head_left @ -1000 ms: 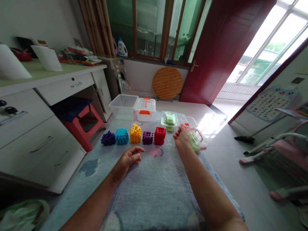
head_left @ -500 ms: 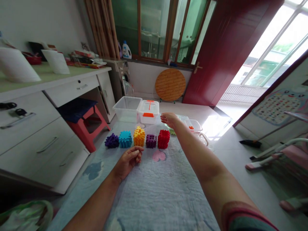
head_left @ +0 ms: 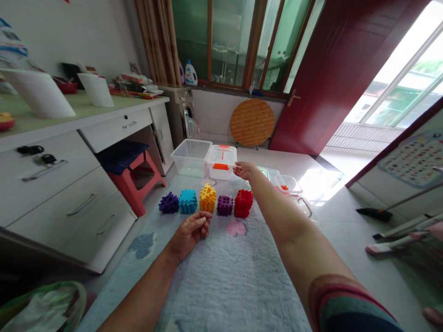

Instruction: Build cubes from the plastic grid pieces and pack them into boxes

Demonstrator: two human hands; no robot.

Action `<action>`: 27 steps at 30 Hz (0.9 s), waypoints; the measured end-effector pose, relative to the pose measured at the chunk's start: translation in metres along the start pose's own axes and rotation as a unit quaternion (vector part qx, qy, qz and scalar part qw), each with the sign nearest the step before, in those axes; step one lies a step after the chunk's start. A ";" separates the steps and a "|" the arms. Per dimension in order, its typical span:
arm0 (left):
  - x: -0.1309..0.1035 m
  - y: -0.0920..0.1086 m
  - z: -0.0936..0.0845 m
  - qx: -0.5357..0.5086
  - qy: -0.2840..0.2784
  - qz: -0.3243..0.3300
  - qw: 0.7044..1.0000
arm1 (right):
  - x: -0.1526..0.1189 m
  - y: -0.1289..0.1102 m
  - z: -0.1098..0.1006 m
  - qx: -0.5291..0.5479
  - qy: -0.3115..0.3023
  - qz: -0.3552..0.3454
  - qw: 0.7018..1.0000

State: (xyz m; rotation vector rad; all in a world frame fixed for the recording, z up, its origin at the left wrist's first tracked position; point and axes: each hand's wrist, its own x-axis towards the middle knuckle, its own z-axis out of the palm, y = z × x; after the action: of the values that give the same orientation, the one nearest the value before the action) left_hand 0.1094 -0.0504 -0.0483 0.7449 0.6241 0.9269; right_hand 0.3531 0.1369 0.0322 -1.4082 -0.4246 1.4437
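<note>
My right hand (head_left: 245,170) reaches far out with its fingers stretched, at the right side of a clear lidded box (head_left: 221,171) with orange latches; I cannot tell whether it touches. Nothing shows in this hand. My left hand (head_left: 194,233) rests over the mat in front of the yellow block cube (head_left: 207,198), its fingers curled in and nothing visible in them. A row of interlocking-block cubes stands there: dark purple (head_left: 169,203), light blue (head_left: 188,201), the yellow one, purple with a window grid (head_left: 225,205), and red with an open top (head_left: 243,204).
An uncovered clear bin (head_left: 192,159) stands left of the lidded box. More clear containers or lids (head_left: 290,184) lie behind my right forearm. A pink stool (head_left: 138,180) and white drawers (head_left: 72,207) flank the quilted mat (head_left: 221,286) on the left.
The view has turned slightly left, so the scene sits further right. My right hand has come a little closer to the lidded box. The left hand and the cubes keep their places.
</note>
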 end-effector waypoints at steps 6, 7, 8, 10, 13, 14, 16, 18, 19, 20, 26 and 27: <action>0.000 0.000 0.000 0.000 -0.001 -0.003 1.000 | -0.002 0.001 0.005 0.002 -0.001 -0.016 1.000; 0.000 0.000 -0.001 0.000 -0.002 -0.003 1.000 | -0.004 0.001 0.005 0.004 -0.001 -0.022 1.000; 0.000 0.000 -0.001 0.000 -0.003 -0.003 1.000 | -0.007 0.001 0.004 0.007 -0.002 -0.029 1.000; 0.001 -0.001 -0.001 0.001 -0.006 -0.002 1.000 | -0.015 0.000 0.002 0.016 -0.006 -0.045 0.999; 0.001 -0.001 -0.002 0.004 -0.012 0.003 1.000 | -0.032 -0.007 -0.005 0.035 -0.018 -0.076 0.996; 0.001 -0.002 -0.002 0.005 -0.013 0.005 1.000 | -0.040 -0.011 -0.008 0.041 -0.021 -0.088 0.995; 0.001 -0.002 -0.002 0.008 -0.017 0.006 1.000 | -0.060 -0.020 -0.019 0.053 -0.026 -0.112 0.992; 0.001 -0.002 -0.002 0.012 -0.022 0.007 1.000 | -0.084 -0.028 -0.035 0.059 -0.028 -0.132 0.989; 0.000 -0.002 -0.002 0.015 -0.025 0.008 1.000 | -0.097 -0.031 -0.045 0.061 -0.029 -0.142 0.988; 0.000 -0.002 -0.001 0.018 -0.027 0.009 0.999 | -0.110 -0.034 -0.056 0.060 -0.038 -0.155 0.985; -0.004 0.001 0.003 0.030 -0.042 0.018 0.998 | -0.186 -0.023 -0.128 0.002 -0.132 -0.238 0.962; -0.004 0.001 0.003 0.029 -0.046 0.023 0.998 | -0.196 -0.017 -0.138 -0.018 -0.129 -0.232 0.964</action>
State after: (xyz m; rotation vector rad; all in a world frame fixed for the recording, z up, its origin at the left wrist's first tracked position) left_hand 0.1093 -0.0544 -0.0451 0.8533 0.5563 0.9139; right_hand 0.4404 -0.0715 0.1137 -1.0559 -0.8886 1.2316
